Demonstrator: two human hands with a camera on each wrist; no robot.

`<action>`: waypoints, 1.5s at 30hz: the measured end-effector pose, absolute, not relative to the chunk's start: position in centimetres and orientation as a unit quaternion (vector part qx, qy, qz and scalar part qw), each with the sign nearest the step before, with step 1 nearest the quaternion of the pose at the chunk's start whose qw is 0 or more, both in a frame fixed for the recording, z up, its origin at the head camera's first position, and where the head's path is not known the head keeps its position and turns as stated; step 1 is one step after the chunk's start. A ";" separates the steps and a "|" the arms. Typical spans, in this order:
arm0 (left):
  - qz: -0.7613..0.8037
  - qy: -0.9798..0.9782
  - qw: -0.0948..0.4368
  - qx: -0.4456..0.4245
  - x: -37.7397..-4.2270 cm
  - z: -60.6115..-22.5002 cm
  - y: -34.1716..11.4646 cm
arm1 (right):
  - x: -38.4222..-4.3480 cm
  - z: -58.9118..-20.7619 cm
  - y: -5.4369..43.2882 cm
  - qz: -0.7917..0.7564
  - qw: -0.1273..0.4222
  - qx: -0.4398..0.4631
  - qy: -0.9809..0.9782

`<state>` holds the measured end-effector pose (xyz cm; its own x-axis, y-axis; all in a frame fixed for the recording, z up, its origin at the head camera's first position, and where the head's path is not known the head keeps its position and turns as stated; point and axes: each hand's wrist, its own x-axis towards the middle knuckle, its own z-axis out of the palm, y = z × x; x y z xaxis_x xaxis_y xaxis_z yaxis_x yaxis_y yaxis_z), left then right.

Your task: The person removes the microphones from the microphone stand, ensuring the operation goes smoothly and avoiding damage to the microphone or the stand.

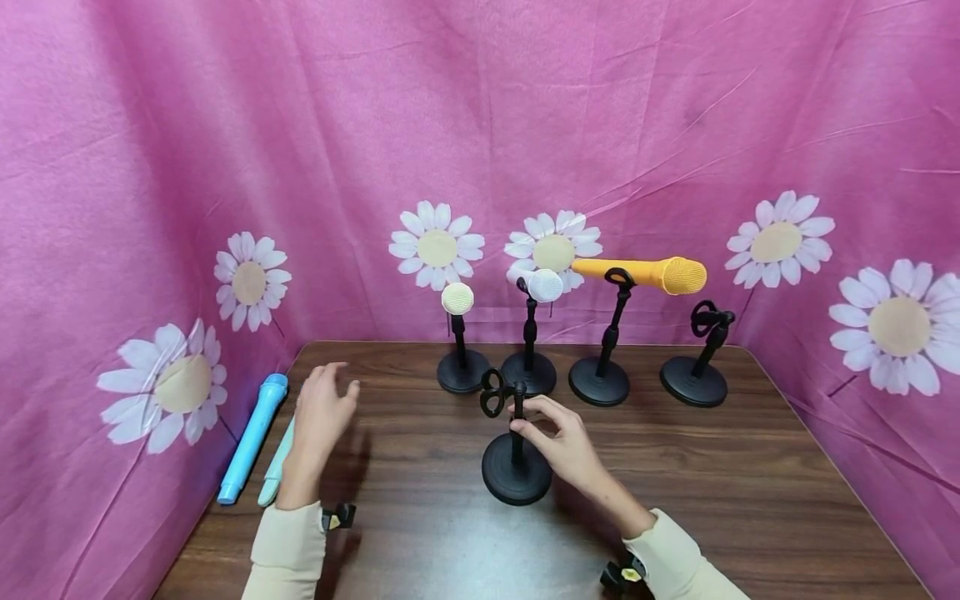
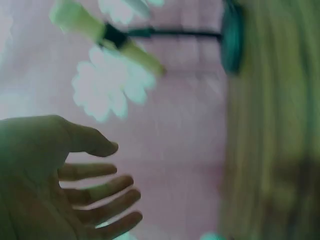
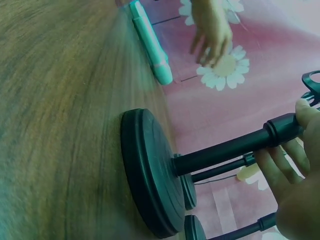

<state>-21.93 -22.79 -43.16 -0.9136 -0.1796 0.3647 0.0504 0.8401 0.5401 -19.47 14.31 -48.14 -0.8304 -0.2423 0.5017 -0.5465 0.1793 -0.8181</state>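
Note:
My right hand (image 1: 566, 442) grips the upper pole of a black desktop microphone stand (image 1: 517, 467). An empty clip ring tops that stand, and its round base is low over or on the table; contact is hard to tell. In the right wrist view, the thumb and fingers lie around the pole (image 3: 225, 150). My left hand (image 1: 318, 425) is raised at the left with nothing in it, its fingers apart in the left wrist view. Partly hidden behind it lies a mint microphone (image 1: 273, 475). Beside that, a blue microphone (image 1: 253, 437) lies along the table's left edge.
Along the back stand a stand with a pale yellow microphone (image 1: 457, 298), one with a white microphone (image 1: 545, 285), one with an orange-yellow microphone (image 1: 637, 272), and a stand with a bare clip (image 1: 693, 379). A pink flowered cloth (image 1: 487, 125) surrounds the wooden table (image 1: 420, 533).

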 end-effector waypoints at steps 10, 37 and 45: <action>-0.485 -0.842 0.154 -0.179 -20.5 -40.6 -14.4 | -19.2 -47.7 14.8 0.577 0.057 0.257 -0.773; -0.645 -0.720 0.018 -0.254 -20.6 -41.6 -8.5 | -19.5 -48.1 14.9 0.578 0.065 0.251 -0.774; -0.643 -0.723 0.018 -0.252 -20.6 -41.5 -8.6 | -19.6 -48.0 14.6 0.577 0.073 0.220 -0.783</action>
